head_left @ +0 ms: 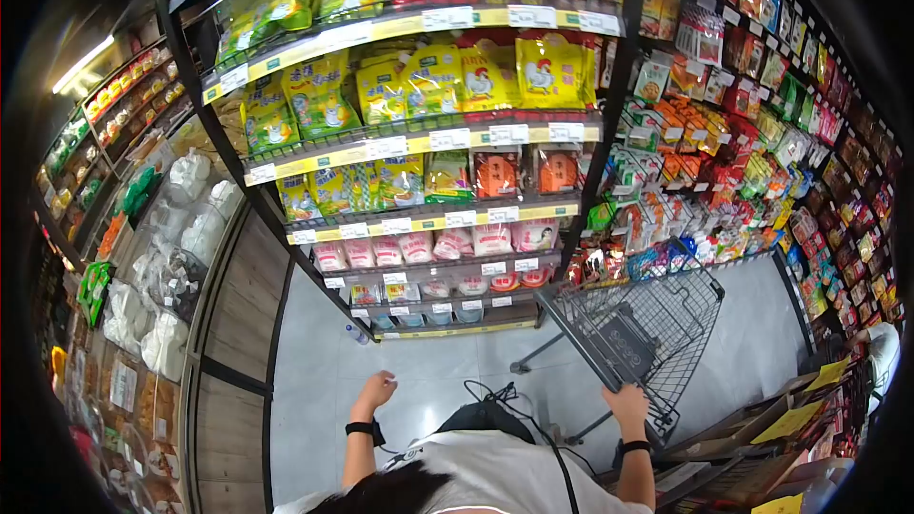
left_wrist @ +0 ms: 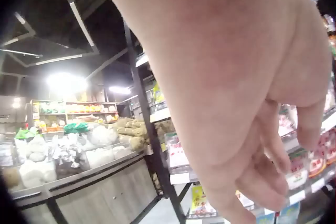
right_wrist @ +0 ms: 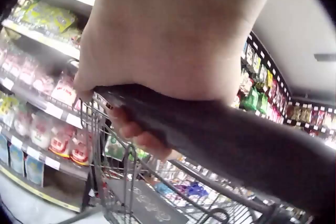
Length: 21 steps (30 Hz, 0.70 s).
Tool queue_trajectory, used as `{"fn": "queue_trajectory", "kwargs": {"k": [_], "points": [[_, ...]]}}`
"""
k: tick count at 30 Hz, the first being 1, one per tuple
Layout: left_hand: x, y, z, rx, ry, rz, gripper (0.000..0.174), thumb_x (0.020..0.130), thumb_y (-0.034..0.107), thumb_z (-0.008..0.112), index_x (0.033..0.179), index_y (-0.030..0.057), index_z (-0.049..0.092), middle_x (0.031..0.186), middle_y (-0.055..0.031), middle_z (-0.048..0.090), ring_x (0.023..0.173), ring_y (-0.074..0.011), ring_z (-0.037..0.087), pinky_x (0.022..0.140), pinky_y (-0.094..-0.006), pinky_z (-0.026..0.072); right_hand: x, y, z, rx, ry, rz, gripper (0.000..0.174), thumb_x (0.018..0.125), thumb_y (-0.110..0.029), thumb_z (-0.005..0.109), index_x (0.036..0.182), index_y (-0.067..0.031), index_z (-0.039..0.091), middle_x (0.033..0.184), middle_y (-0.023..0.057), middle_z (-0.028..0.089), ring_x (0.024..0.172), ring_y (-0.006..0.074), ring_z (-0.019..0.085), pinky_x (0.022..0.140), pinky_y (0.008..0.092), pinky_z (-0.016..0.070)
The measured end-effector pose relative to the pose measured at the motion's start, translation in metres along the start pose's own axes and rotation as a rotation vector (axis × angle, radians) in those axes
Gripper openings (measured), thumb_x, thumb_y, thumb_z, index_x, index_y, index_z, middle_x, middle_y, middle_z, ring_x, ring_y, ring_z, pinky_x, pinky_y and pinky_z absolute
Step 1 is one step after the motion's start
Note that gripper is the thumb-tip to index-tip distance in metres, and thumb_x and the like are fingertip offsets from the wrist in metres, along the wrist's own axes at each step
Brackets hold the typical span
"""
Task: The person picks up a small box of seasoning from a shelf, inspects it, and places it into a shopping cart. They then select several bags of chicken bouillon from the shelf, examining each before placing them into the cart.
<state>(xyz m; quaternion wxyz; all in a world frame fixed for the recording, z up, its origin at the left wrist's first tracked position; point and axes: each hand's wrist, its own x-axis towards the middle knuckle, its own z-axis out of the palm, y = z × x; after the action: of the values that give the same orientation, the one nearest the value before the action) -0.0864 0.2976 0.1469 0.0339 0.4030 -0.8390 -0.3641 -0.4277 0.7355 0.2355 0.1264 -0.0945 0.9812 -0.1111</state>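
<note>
A dark wire shopping cart [head_left: 640, 328] stands on the grey floor in front of the store shelves. My right hand [head_left: 626, 406] grips the cart's handle bar [right_wrist: 210, 137], fingers curled round it from above in the right wrist view. My left hand [head_left: 375, 390] hangs free over the floor at lower centre, fingers loosely curled and holding nothing; the left wrist view shows its relaxed fingers [left_wrist: 273, 182] before the shelving. The cart's basket looks empty apart from a dark flap.
Shelves [head_left: 419, 143] of yellow and green seasoning packets and pink bags rise ahead. A snack rack [head_left: 743, 133] runs along the right. A wood-sided counter [head_left: 190, 257] with white bagged goods stands left. Cardboard boxes [head_left: 762, 438] sit at lower right.
</note>
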Motion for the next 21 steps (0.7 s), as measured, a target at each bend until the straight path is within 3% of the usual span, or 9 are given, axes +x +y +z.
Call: {"fn": "queue_trajectory", "kwargs": {"k": [5, 12, 18, 21], "points": [[-0.001, -0.044, -0.033, 0.051, -0.008, -0.065, 0.034, 0.077, 0.024, 0.063, 0.103, 0.0019, 0.063, 0.090, -0.0194, 0.066, 0.086, -0.0337, 0.064, 0.076, -0.0383, 0.0506, -0.007, -0.009, -0.018, -0.012, -0.021, 0.046, 0.058, 0.069, -0.053, 0.062, 0.092, -0.0005, 0.068, 0.094, 0.0223, 0.065, 0.090, 0.0383, 0.061, 0.083, 0.0480, 0.0466], [0.010, -0.007, -0.030, 0.065, 0.027, -0.057, 0.031, 0.080, 0.026, 0.061, 0.103, 0.0053, 0.063, 0.092, -0.0168, 0.067, 0.086, -0.0324, 0.064, 0.076, -0.0372, 0.0502, -0.010, -0.020, -0.013, -0.076, -0.030, 0.056, 0.065, 0.070, -0.057, 0.056, 0.101, -0.0004, 0.067, 0.099, 0.0204, 0.065, 0.092, 0.0365, 0.062, 0.087, 0.0455, 0.0442], [0.030, 0.029, -0.007, 0.035, -0.107, 0.035, 0.031, 0.081, 0.027, 0.061, 0.103, 0.0059, 0.064, 0.094, -0.0168, 0.067, 0.089, -0.0315, 0.064, 0.078, -0.0369, 0.0499, -0.008, -0.030, -0.002, -0.014, -0.105, 0.089, 0.068, 0.073, -0.060, 0.055, 0.104, -0.0008, 0.064, 0.102, 0.0215, 0.064, 0.096, 0.0379, 0.061, 0.090, 0.0482, 0.0422], [0.052, 0.043, 0.003, 0.065, -0.097, 0.080, 0.032, 0.080, 0.027, 0.061, 0.103, 0.0060, 0.064, 0.094, -0.0169, 0.067, 0.089, -0.0312, 0.064, 0.079, -0.0366, 0.0501, 0.000, -0.028, 0.013, -0.057, -0.089, -0.027, 0.066, 0.071, -0.058, 0.057, 0.102, 0.0010, 0.065, 0.098, 0.0237, 0.064, 0.094, 0.0375, 0.062, 0.084, 0.0437, 0.0479]]}}
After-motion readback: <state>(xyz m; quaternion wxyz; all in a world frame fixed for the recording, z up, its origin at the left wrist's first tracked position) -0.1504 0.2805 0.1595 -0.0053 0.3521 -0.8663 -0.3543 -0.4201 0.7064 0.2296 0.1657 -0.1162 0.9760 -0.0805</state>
